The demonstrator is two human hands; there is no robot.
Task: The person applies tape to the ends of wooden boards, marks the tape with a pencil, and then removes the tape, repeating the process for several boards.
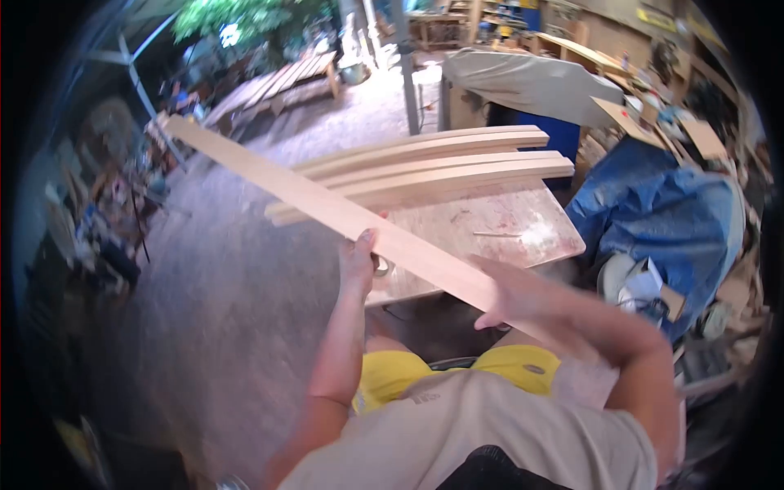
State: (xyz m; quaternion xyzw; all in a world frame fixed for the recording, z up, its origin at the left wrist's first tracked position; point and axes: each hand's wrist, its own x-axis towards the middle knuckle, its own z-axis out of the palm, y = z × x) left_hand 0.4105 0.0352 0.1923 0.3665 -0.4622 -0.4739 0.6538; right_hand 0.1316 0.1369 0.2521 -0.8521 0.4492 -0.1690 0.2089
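Observation:
A long, pale wooden board (282,184) runs diagonally in front of me, from the upper left down to my right side. My left hand (357,260) is closed on its near edge around the middle, thumb on top. Close to the lower end, my right hand (523,294) wraps across the board's width, slightly blurred by motion. Behind the board, several wooden strips (441,173) lie side by side on a worn table (539,208). A thin pencil-like stick (496,234) rests on the tabletop, and a small round object (380,266) shows just beside my left hand.
To the right, a crumpled blue tarp (661,204) covers a pile, with cardboard pieces and scraps around it. A grey cover (531,86) drapes a box-like object behind the table. A metal post (404,65) stands beyond the strips. A slatted wooden bench (269,86) sits farther back.

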